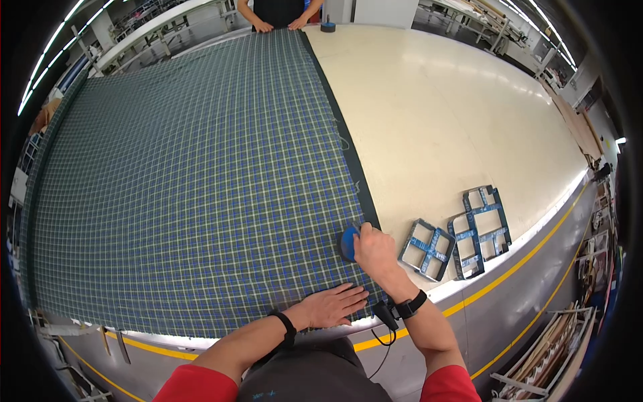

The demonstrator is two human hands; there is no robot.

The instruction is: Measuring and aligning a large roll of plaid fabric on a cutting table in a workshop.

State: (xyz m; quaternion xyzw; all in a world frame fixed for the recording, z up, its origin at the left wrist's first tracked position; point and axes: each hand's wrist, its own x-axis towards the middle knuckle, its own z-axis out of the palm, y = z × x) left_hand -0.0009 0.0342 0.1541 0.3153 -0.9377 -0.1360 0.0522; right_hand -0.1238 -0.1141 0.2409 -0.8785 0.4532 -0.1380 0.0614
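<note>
A checked cloth (201, 176) in dark green, blue and pale yellow lies spread over the table's left part. My left hand (334, 305) rests flat on its near edge, palm down, fingers a little apart. Just above it, my right hand (376, 251) grips the handle of a round blue weight (347, 243), which is on the cloth near its right border; the hand partly covers the weight. A plain dark strip (346, 143) runs along that border, with loose threads beside it.
Blue-taped divided frames, a small one (427, 249) and larger ones (482, 226), lie on the cream tabletop (442, 110) to the right. Another person's hands (297, 23) touch the cloth's far edge, near a second round weight (328, 24). A cable (384, 354) hangs below my right wrist.
</note>
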